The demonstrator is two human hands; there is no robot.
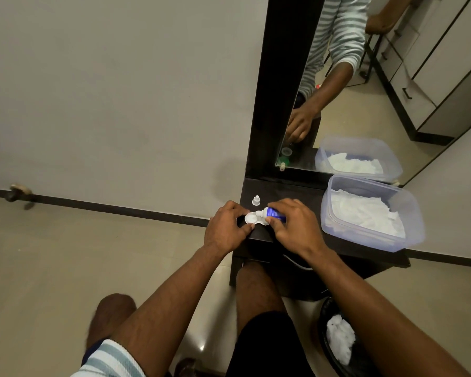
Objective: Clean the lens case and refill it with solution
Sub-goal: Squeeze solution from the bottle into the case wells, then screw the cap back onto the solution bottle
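Left hand [227, 226]: fingers curled round the white lens case [252, 219], steadying it on the left end of the dark table [305, 191]. Cap [256, 200]: upright on the table, just behind the case. Right hand [291, 224]: gripped a blue-labelled bottle [272, 212], tilted, its nozzle over an open well. Clear tub [408, 213]: held white tissues [365, 216], at the table's right end.

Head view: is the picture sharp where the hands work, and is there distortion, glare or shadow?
Head view: the left hand, right hand, lens case and solution bottle are fairly sharp; the wide lens bends the wall's baseboard and mirror frame; light is dim and even, with soft shadow on the wall; small glare on the floor.
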